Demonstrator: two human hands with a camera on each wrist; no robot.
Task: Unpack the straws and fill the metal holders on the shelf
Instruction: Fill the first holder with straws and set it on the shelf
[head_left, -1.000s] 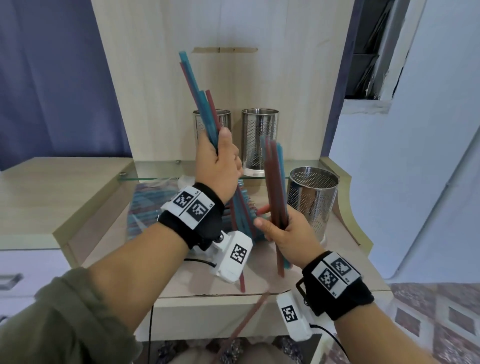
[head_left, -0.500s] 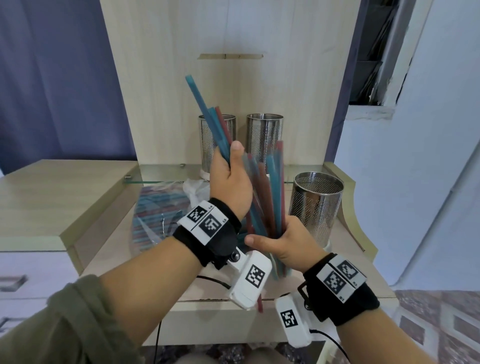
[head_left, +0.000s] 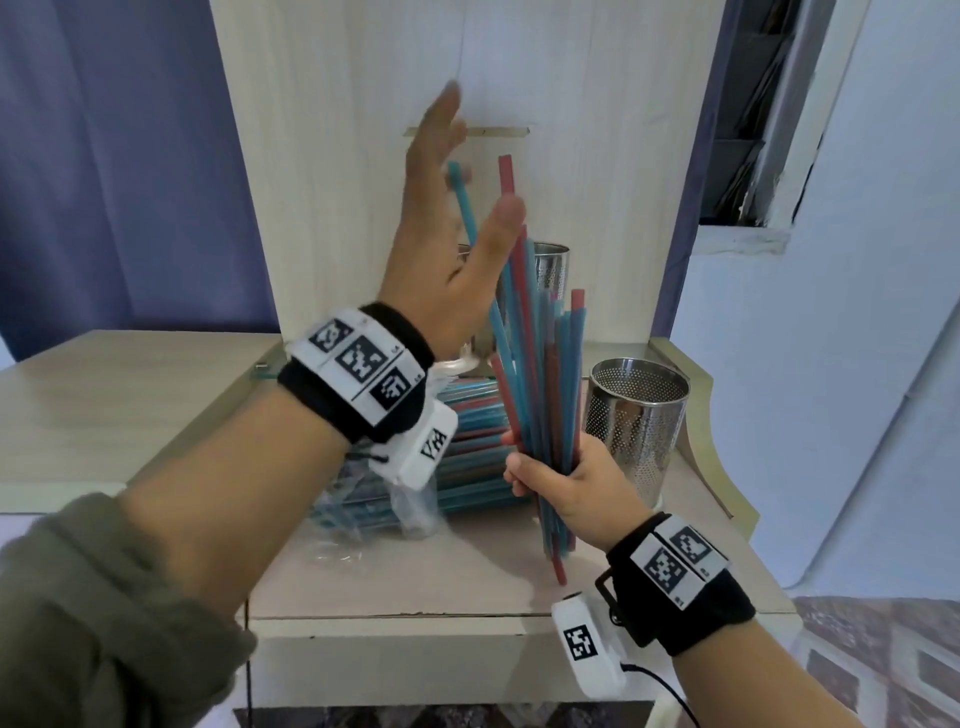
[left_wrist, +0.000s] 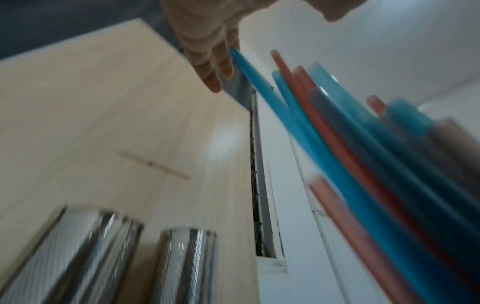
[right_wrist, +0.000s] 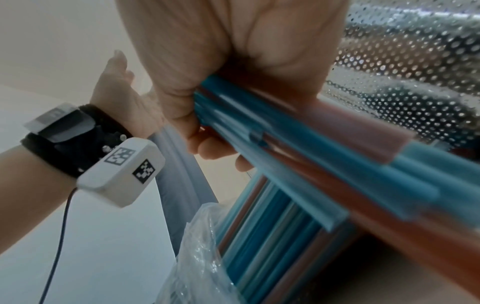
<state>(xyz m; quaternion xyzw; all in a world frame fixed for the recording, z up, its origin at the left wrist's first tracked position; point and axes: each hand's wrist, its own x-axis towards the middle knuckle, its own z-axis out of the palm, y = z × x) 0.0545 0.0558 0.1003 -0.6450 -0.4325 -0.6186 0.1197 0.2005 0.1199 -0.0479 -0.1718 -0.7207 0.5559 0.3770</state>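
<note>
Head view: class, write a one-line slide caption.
Right hand grips a straw bundle beside a metal holder; left hand open above.

left hand (head_left: 441, 244) fingertips motion-blurred, rear holders (head_left: 550, 270) mostly hidden behind straws (head_left: 540, 395)

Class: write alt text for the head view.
A right hand grips a bunch of blue and red straws upright beside a metal holder, while the open left hand reaches toward their tops.
</note>
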